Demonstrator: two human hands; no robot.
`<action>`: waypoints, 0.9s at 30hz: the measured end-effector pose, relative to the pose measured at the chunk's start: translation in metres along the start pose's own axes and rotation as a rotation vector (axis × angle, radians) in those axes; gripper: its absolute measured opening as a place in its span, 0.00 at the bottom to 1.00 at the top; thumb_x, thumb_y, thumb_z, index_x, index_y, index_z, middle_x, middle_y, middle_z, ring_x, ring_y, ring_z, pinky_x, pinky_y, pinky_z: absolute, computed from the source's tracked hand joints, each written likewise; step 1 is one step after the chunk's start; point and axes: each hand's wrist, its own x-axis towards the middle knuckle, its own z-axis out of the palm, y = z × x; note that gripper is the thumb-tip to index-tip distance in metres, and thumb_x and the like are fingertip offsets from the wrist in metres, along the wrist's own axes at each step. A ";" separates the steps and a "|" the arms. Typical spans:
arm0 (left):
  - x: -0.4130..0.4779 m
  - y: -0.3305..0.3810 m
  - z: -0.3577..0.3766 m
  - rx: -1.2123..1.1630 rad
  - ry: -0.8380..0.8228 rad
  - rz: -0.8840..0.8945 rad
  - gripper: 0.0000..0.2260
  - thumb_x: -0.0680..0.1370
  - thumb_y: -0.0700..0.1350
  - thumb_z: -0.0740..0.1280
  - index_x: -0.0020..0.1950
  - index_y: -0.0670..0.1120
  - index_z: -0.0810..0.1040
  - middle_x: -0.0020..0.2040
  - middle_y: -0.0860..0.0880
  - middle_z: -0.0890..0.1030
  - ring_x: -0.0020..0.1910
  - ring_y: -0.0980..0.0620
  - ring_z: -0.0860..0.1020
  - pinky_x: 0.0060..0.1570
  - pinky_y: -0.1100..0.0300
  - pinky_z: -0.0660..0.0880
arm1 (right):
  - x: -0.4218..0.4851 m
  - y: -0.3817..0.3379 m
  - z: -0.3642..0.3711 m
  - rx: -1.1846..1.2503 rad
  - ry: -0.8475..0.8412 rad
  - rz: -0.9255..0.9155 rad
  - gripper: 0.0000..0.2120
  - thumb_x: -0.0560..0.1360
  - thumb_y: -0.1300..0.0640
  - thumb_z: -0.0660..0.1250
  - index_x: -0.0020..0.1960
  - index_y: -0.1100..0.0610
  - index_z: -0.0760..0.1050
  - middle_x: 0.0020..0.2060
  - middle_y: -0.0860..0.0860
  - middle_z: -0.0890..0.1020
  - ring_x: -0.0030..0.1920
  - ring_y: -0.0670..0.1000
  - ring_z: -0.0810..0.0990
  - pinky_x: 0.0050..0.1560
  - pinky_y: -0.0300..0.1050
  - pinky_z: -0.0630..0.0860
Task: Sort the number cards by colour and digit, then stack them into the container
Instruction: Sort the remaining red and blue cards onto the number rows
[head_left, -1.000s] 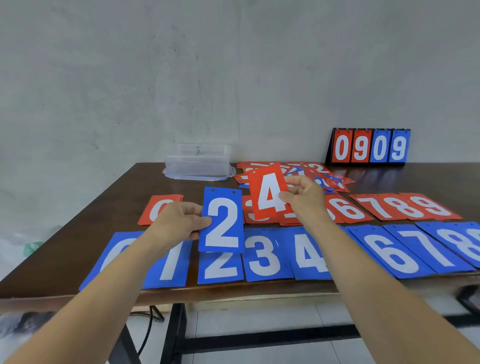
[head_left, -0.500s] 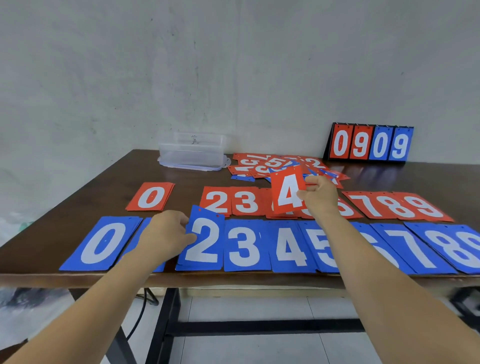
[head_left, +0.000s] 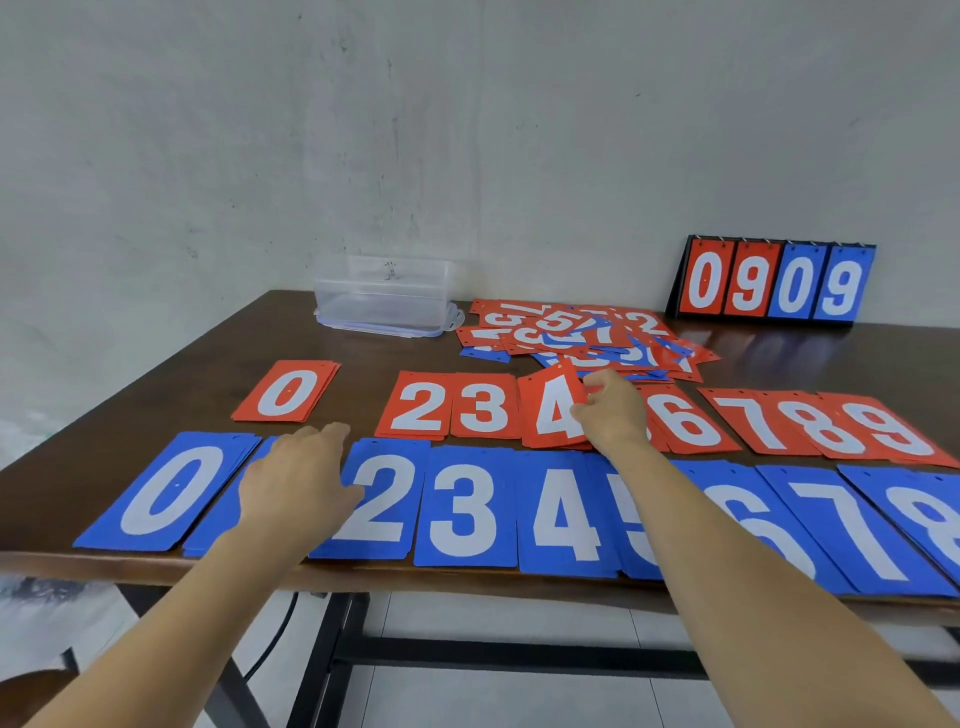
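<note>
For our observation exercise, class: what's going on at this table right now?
A person is sorting number cards on a wooden table. The right hand pinches a red 4 card, held tilted over the red row between the 3 and the 6. The left hand lies flat at the edge of the blue 2 pile. An unsorted heap lies behind, and the clear container looks empty.

In front of the container (head_left: 387, 296) the bench (head_left: 363, 358) lies bare up to the red row (head_left: 480, 408). That row has a gap in front of the container, between red 0 (head_left: 285, 392) and red 2 (head_left: 418, 408). Left of the container the bench is bare too. Just right of it the loose heap (head_left: 576, 332) blocks the way; the scoreboard (head_left: 774, 280) stands well right.
</note>
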 end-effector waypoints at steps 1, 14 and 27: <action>0.000 0.000 0.001 -0.011 -0.001 0.001 0.31 0.74 0.55 0.71 0.74 0.52 0.63 0.60 0.52 0.77 0.58 0.52 0.75 0.48 0.57 0.78 | 0.000 0.000 0.001 -0.054 -0.002 -0.008 0.23 0.75 0.60 0.70 0.68 0.56 0.69 0.61 0.55 0.78 0.61 0.54 0.77 0.52 0.44 0.76; 0.011 0.012 0.002 -0.157 0.056 0.025 0.32 0.75 0.46 0.72 0.76 0.52 0.61 0.62 0.51 0.75 0.55 0.51 0.77 0.47 0.55 0.79 | 0.002 -0.002 -0.002 -0.329 -0.001 -0.144 0.22 0.77 0.57 0.68 0.70 0.54 0.68 0.64 0.54 0.74 0.60 0.53 0.76 0.46 0.44 0.74; 0.087 0.088 -0.005 -0.198 0.027 0.199 0.28 0.76 0.46 0.70 0.74 0.50 0.65 0.62 0.48 0.76 0.57 0.49 0.77 0.53 0.51 0.78 | 0.036 0.003 -0.036 -0.251 0.067 -0.158 0.19 0.77 0.55 0.68 0.67 0.53 0.70 0.59 0.52 0.79 0.55 0.52 0.79 0.43 0.44 0.74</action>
